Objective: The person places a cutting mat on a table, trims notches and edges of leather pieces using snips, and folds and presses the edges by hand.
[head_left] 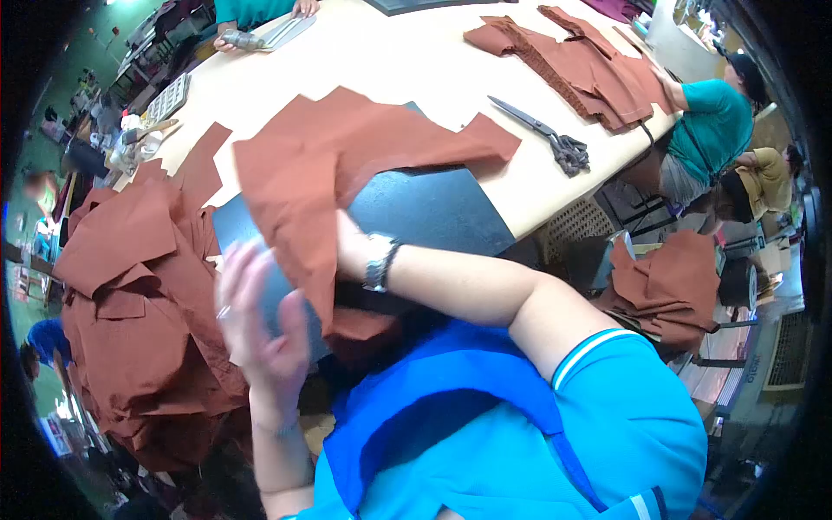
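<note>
A reddish-brown fabric piece (303, 165) lies over a dark board (433, 212) on the table, with one part folded and hanging down toward my body. My right hand (351, 247), with a metal watch on its wrist, reaches in at the edge of this hanging part; the cloth hides its fingers. Just left of the cloth, my left hand (264, 321) is raised with its fingers apart, slightly blurred and with nothing in it. A large heap of the same brown fabric (147, 347) sits beside my left hand.
Dark-handled scissors (546, 134) lie on the pale table (407, 52). Another brown garment piece (581, 69) is under the hand of a person (715, 121) at right. A brush (152, 130) and a calculator (169, 97) are at left. More brown cloth (663, 286) hangs at right.
</note>
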{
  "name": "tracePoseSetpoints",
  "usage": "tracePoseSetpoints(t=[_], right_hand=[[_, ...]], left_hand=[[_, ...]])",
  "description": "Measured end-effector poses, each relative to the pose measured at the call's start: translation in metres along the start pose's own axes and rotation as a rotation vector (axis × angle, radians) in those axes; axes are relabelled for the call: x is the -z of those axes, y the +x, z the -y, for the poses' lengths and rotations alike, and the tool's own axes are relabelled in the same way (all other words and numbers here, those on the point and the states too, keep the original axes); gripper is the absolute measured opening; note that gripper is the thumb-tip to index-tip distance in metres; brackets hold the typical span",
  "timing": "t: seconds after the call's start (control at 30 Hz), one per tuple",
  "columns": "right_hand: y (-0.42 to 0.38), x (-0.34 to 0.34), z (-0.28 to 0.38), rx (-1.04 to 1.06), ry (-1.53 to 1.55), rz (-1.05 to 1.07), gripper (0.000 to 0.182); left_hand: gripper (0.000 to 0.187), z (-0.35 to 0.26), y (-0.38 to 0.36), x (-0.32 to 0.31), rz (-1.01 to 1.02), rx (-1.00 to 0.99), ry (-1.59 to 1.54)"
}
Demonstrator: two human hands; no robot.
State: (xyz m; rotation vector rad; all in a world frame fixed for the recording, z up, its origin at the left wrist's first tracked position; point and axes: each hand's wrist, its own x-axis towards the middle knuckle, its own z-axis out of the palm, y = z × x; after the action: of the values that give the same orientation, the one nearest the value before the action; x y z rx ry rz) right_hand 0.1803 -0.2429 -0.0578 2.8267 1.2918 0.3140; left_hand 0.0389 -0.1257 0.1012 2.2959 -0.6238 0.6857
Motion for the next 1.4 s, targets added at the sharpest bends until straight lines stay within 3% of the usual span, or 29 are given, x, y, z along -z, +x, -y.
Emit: tracePoseSetpoints(t=[0.03,0.1,0.2,0.23,0.27,0.3,0.37,0.43,0.47,0.57,0.63,0.67,0.7,0.77,0.8,0.83,0.9,0.97,1.03,1.07,1.23,1.4], right_hand=[[0.013,-0.047,0.011,0.072,-0.329,-0.319,0.028],[0.004,-0.020,0.013,0.033,-0.035,-0.199,0.028],[-0.019,0.044,0.002,-0.039,0.390,-0.014,0.030],[-0.029,0.061,-0.003,-0.065,0.533,0.053,0.030],[-0.044,0.075,-0.010,-0.102,0.457,0.089,0.016],[-0.054,0.072,-0.017,-0.087,0.506,-0.025,0.016],[-0.073,0.074,-0.025,-0.197,0.508,-0.111,0.018],[-0.085,0.086,-0.038,-0.142,0.574,-0.160,0.024],[-0.088,0.092,-0.046,-0.153,0.535,-0.048,0.027],[-0.105,0.101,-0.082,-0.170,0.498,-0.259,0.027],[-0.121,0.105,-0.118,-0.351,0.385,-0.416,0.031],[-0.133,0.106,-0.141,-0.486,0.380,-0.385,0.040],[-0.146,0.105,-0.161,-0.626,0.374,-0.352,0.050],[-0.159,0.119,-0.179,-0.891,0.587,-0.101,0.073],[-0.173,0.073,-0.206,-0.923,0.684,-0.097,0.087],[-0.176,0.074,-0.208,-0.918,0.699,-0.090,0.087],[-0.172,0.081,-0.201,-0.892,0.735,-0.066,0.088],[-0.168,0.086,-0.193,-0.936,0.929,-0.097,0.075],[-0.165,0.085,-0.201,-0.936,1.024,0.076,0.060],[-0.166,0.084,-0.201,-0.919,1.028,0.077,0.047],[-0.183,0.101,-0.199,-0.899,0.875,0.028,0.041],[-0.191,0.095,-0.194,-0.892,0.886,-0.080,0.033]], left_hand=[[0.054,-0.005,0.022,-0.004,0.166,-0.187,0.126],[0.053,-0.012,0.040,-0.037,0.302,-0.101,0.284],[0.052,0.031,0.037,-0.083,0.166,0.085,0.482],[0.051,0.033,0.041,-0.080,0.205,0.172,0.398],[0.050,0.034,0.044,-0.076,0.247,0.258,0.312],[0.049,0.037,0.045,-0.073,0.285,0.351,0.222],[0.035,0.048,0.041,-0.068,0.326,0.335,0.086],[0.025,0.055,0.033,-0.072,0.372,0.415,-0.162],[0.023,0.059,0.027,-0.072,0.328,0.426,-0.181],[0.017,0.065,0.016,-0.053,0.170,0.446,-0.230],[0.015,0.071,0.000,-0.016,-0.008,0.551,-0.052],[0.022,0.073,-0.007,0.007,-0.035,0.642,0.058],[0.032,0.097,-0.027,0.024,-0.103,0.621,0.070],[0.050,0.110,-0.041,0.049,-0.250,0.464,0.509],[0.050,0.090,-0.027,0.051,-0.290,0.375,0.545],[0.050,0.063,-0.006,0.046,-0.333,0.293,0.585],[0.043,0.023,0.031,0.025,-0.137,0.213,0.298],[0.036,0.007,0.052,-0.012,0.110,-0.023,0.225],[0.043,0.013,0.056,-0.067,0.248,-0.077,0.282],[0.045,0.026,0.053,-0.093,0.229,-0.070,0.337],[0.049,0.115,0.050,-0.154,0.130,0.191,0.382],[0.017,0.129,0.047,-0.129,0.065,0.131,0.353]])
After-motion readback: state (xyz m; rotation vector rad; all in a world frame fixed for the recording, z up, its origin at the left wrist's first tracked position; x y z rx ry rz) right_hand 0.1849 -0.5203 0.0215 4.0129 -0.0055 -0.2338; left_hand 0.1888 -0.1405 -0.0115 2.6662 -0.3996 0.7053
